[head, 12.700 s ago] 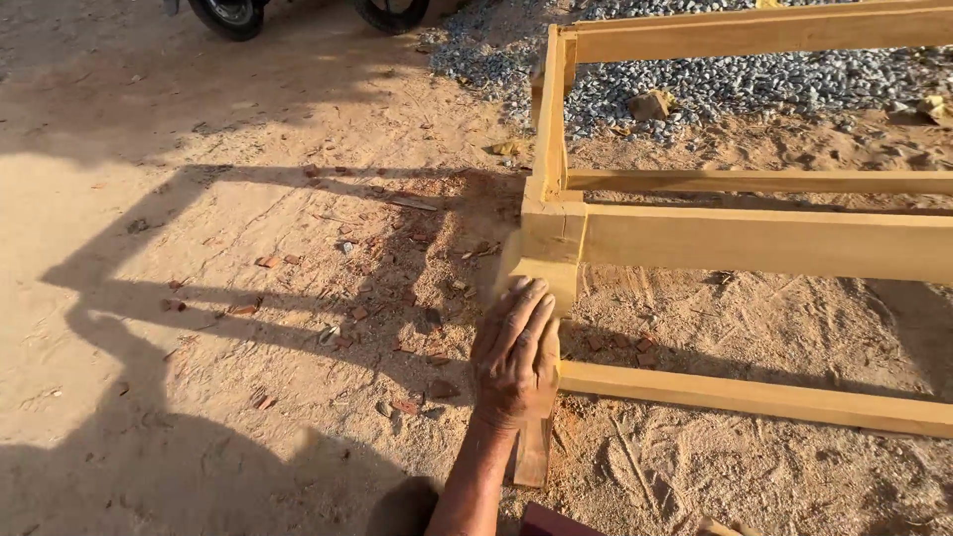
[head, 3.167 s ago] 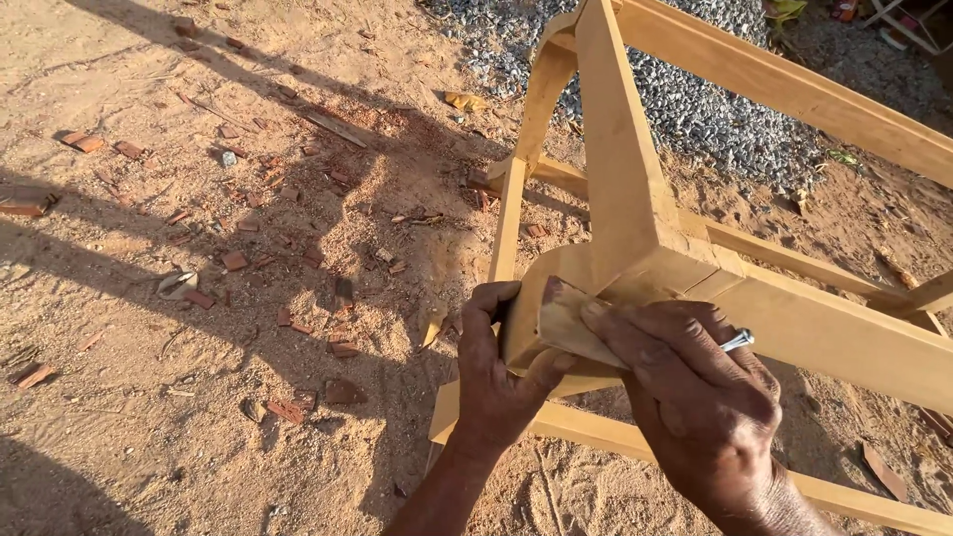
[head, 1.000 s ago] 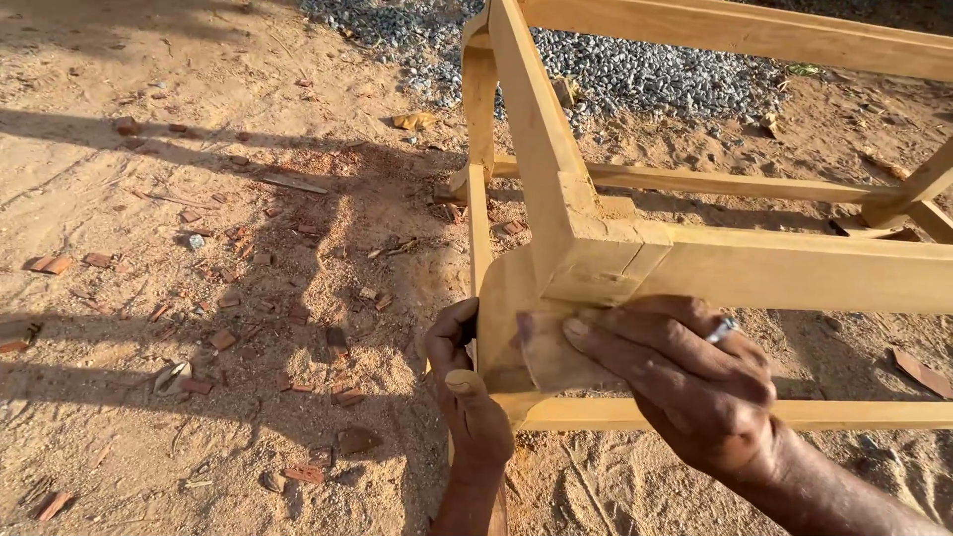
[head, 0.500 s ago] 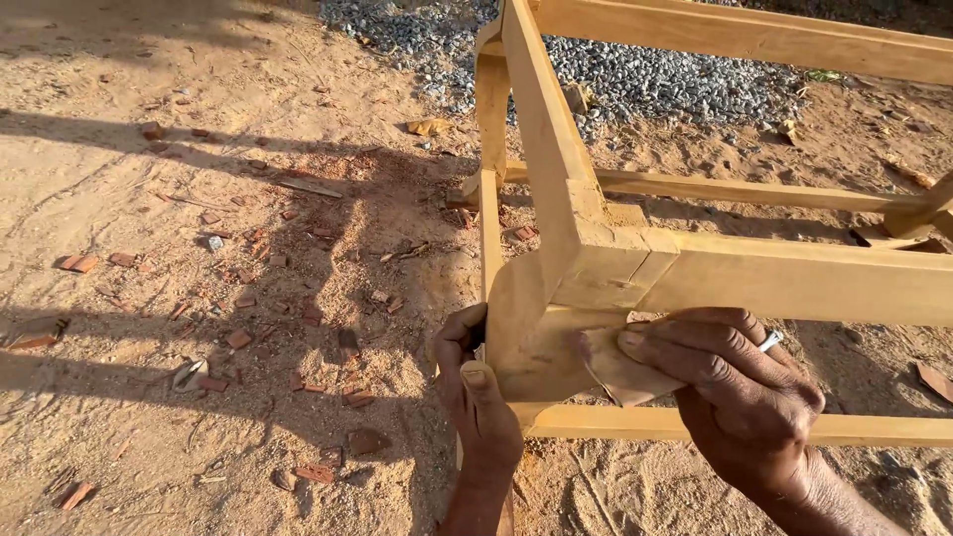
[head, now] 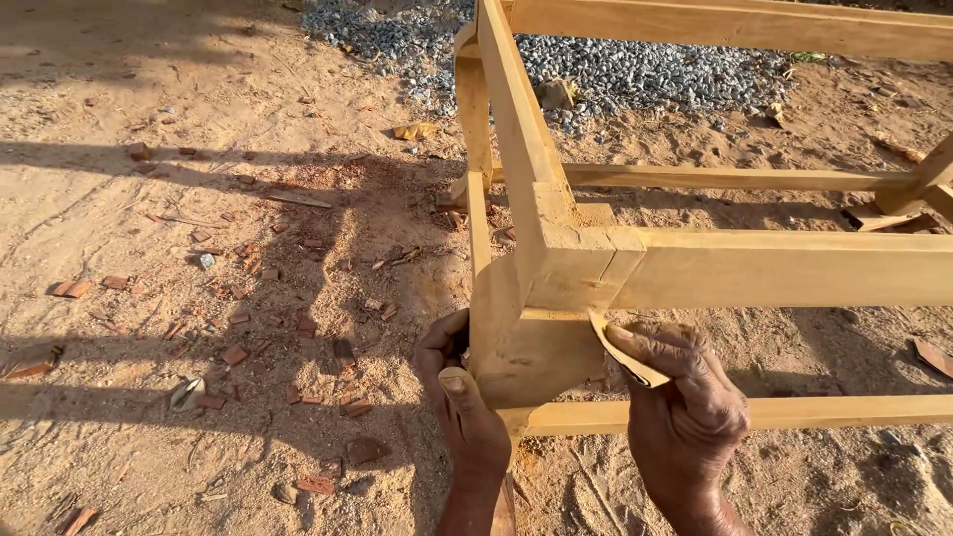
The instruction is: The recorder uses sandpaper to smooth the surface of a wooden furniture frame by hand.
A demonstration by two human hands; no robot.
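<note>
Wooden frame [head: 695, 263], of pale unfinished timber, is stood on sandy ground [head: 149, 258] with its near corner directly below the camera. A long horizontal rail runs off to the right from that corner, a second rail runs away toward the gravel pile [head: 635, 74] at the top of the view, and a lower rail is seen near the ground. Sawdust is spread around the base, and brick fragments [head: 233, 352] are scattered to the left among long shadows.

The corner post [head: 526, 352] is gripped by the left hand [head: 462, 402], with the fingers closed around its left edge and the thumb laid upward along its near face. The post is thereby steadied.

The right hand [head: 685, 412] is held just right of the post, beneath the horizontal rail. Its fingers are closed on a folded piece of sandpaper [head: 620, 352], whose upper edge is touching the joint where the rail meets the post.

The step in hand is judged to be hand sanding of the corner joint, at the underside of the rail. For the next stroke, firm contact of the sandpaper against the timber is called for, with the left-hand grip maintained so that the frame is not shifted on the loose sand.
</note>
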